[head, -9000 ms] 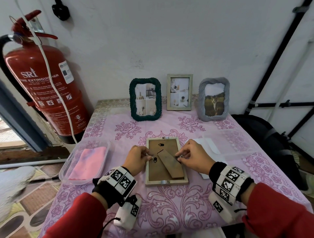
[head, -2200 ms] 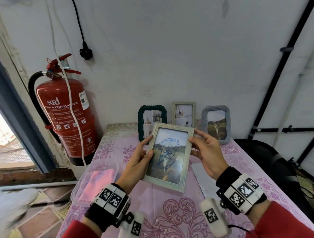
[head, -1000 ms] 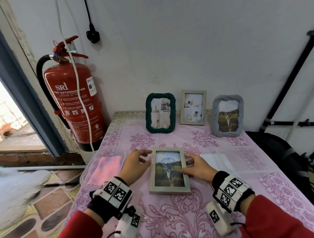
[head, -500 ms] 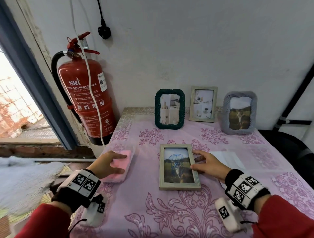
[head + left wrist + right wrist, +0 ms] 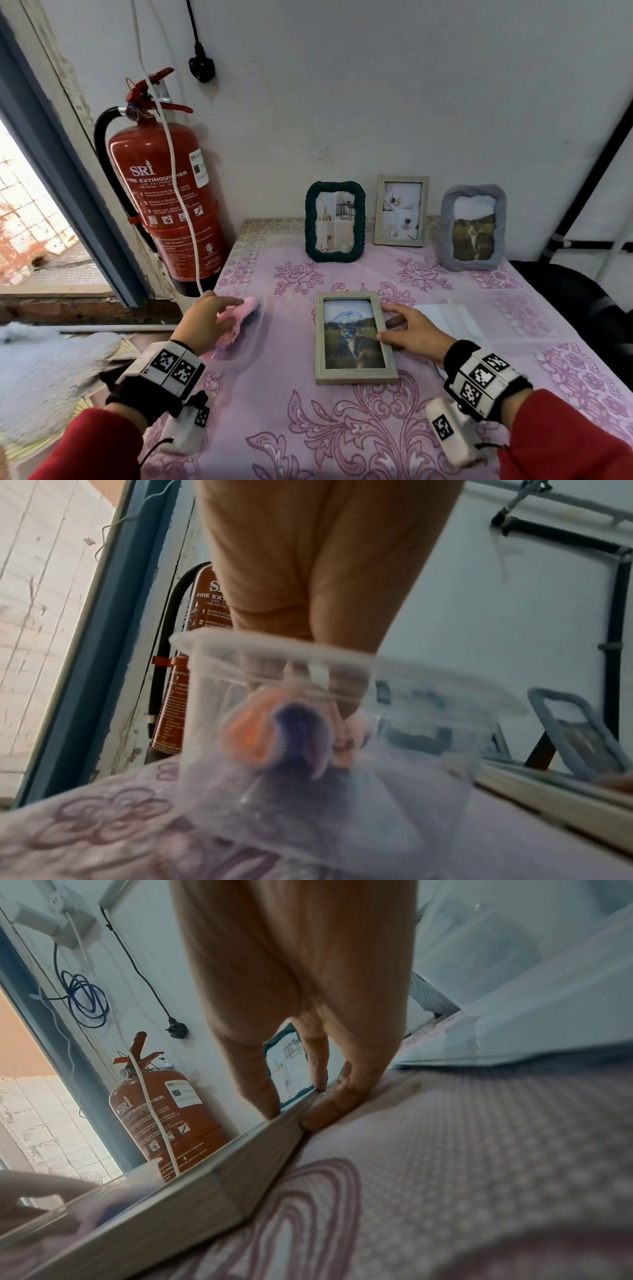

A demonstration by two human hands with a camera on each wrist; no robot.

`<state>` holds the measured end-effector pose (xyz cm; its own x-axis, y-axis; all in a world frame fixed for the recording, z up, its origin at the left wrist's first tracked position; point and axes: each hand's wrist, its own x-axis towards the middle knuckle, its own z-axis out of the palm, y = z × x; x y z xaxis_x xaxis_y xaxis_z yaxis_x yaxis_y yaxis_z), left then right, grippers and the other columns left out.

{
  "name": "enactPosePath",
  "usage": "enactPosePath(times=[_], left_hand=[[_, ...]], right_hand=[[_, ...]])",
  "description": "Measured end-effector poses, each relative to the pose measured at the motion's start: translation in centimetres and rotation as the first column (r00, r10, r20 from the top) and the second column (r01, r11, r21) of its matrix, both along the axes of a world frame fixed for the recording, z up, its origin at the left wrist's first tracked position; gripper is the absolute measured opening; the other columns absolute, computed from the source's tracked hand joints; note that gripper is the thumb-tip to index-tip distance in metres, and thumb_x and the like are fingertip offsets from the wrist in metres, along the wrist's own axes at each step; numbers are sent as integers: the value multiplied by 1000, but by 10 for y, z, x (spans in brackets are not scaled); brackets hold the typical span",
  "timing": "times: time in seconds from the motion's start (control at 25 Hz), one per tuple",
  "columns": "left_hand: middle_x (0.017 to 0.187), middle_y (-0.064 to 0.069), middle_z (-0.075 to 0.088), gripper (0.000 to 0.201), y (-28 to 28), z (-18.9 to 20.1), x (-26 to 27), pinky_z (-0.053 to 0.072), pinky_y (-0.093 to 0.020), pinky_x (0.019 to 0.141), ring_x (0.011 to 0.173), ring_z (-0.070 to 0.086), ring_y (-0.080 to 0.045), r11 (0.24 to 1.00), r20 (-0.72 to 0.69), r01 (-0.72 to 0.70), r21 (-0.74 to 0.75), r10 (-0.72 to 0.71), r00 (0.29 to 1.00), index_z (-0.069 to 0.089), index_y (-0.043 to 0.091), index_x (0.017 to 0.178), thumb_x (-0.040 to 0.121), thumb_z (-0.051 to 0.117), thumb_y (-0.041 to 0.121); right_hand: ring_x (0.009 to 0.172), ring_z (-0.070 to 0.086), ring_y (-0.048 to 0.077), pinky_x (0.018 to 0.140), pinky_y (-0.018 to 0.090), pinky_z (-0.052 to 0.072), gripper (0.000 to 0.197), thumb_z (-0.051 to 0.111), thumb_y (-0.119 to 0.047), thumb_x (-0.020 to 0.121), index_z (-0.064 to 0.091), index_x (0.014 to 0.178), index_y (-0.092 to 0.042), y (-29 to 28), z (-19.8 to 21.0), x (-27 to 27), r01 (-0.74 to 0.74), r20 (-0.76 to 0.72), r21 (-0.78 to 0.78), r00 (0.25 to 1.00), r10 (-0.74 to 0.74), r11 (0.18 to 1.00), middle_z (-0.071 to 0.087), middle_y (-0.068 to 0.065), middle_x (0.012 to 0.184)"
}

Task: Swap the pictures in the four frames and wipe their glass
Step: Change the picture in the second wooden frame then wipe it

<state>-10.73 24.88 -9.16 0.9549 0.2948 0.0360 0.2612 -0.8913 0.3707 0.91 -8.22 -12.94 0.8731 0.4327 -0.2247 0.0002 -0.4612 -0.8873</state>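
A pale wooden frame (image 5: 354, 337) lies face up on the pink tablecloth, with a blue scribble on the glass over a cat picture. My right hand (image 5: 394, 325) rests on its right edge, thumb on the rim and straight fingers along the side (image 5: 308, 1099). My left hand (image 5: 222, 313) reaches into a clear plastic container (image 5: 255, 342) at the table's left edge and pinches a pink cloth (image 5: 241, 317), bunched up under the fingers (image 5: 291, 729). A green frame (image 5: 335, 222), a second wooden frame (image 5: 401, 210) and a grey frame (image 5: 473, 228) stand along the wall.
A red fire extinguisher (image 5: 164, 205) stands left of the table against the wall. A clear lid over white paper (image 5: 448, 318) lies just right of my right hand. A black bag (image 5: 568, 294) sits off the table's right side.
Both hands laid the wooden frame face up on the table. My left hand then went left to the container and now pinches the cloth into a bunch; my right hand stays on the frame's edge.
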Motion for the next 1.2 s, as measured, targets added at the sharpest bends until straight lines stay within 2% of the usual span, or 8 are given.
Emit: enactPosePath(times=[0.12, 0.28, 0.48, 0.56, 0.76, 0.92, 1.08, 1.2], left_hand=[[104, -3, 48, 38, -10, 17, 3, 46, -30, 81, 87, 50, -18, 999, 157, -48, -25, 51, 986, 58, 22, 127, 89, 59, 17], [103, -3, 46, 39, -35, 42, 10, 41, -25, 76, 82, 47, -15, 1000, 324, -1, 14, -3, 946, 57, 21, 127, 89, 59, 20], [101, 3, 43, 40, -86, 49, 22, 51, -17, 46, 74, 57, -12, 968, 278, 184, -173, -132, 952, 54, 23, 128, 88, 59, 20], [103, 2, 42, 40, -107, 41, 30, 55, -23, 59, 81, 59, -17, 961, 237, 234, -148, -195, 952, 53, 21, 129, 89, 57, 19], [109, -2, 43, 44, -141, 14, 49, 45, -20, 81, 90, 55, -18, 939, 132, 312, -142, -295, 946, 51, 19, 132, 89, 56, 23], [126, -11, 42, 43, -154, -10, 54, 36, -33, 105, 115, 49, -28, 909, -147, 395, -132, -412, 899, 43, 19, 139, 98, 41, 32], [128, -14, 38, 45, -149, -19, 52, 28, -31, 109, 122, 39, -29, 885, -230, 436, -162, -463, 856, 37, 17, 142, 98, 37, 14], [128, -14, 42, 49, -141, -12, 51, 29, -15, 94, 119, 45, -25, 868, -158, 429, -250, -473, 866, 40, 13, 141, 92, 47, 9]], right_hand=[[78, 53, 16, 70, 24, 48, 62, 68, -3, 81, 43, 138, -11, -1, -1, 1, 9, -14, 9, 1000, -9, 1000, 50, 9, 94], [78, 53, 15, 74, 26, 49, 62, 69, -3, 81, 44, 137, -12, -3, -2, 1, 9, -24, 28, 1000, -8, 1000, 50, 4, 86], [72, 52, 12, 74, 28, 50, 62, 69, -1, 81, 45, 136, -11, -3, -3, 2, 7, -32, 46, 999, -5, 999, 47, 2, 82], [69, 51, 10, 66, 20, 50, 62, 69, -1, 80, 44, 137, -11, -3, -3, 2, 11, -43, 51, 999, -9, 999, 46, 1, 80], [65, 49, 9, 53, 11, 48, 62, 69, -1, 80, 45, 135, -10, -4, -4, 1, 23, -60, 78, 998, -19, 997, 46, 2, 78], [63, 50, 9, 51, 8, 46, 61, 69, 1, 79, 46, 134, -10, -7, -3, -2, 25, -45, 100, 999, -21, 995, 47, 3, 76], [66, 50, 9, 54, 7, 47, 64, 71, -4, 79, 44, 137, -10, -10, -1, -3, 14, -20, 59, 1000, -13, 998, 48, 5, 77], [66, 50, 10, 60, 11, 49, 61, 67, -1, 82, 42, 138, -8, -7, 4, -5, -2, -35, -5, 999, 2, 1000, 49, 3, 74]])
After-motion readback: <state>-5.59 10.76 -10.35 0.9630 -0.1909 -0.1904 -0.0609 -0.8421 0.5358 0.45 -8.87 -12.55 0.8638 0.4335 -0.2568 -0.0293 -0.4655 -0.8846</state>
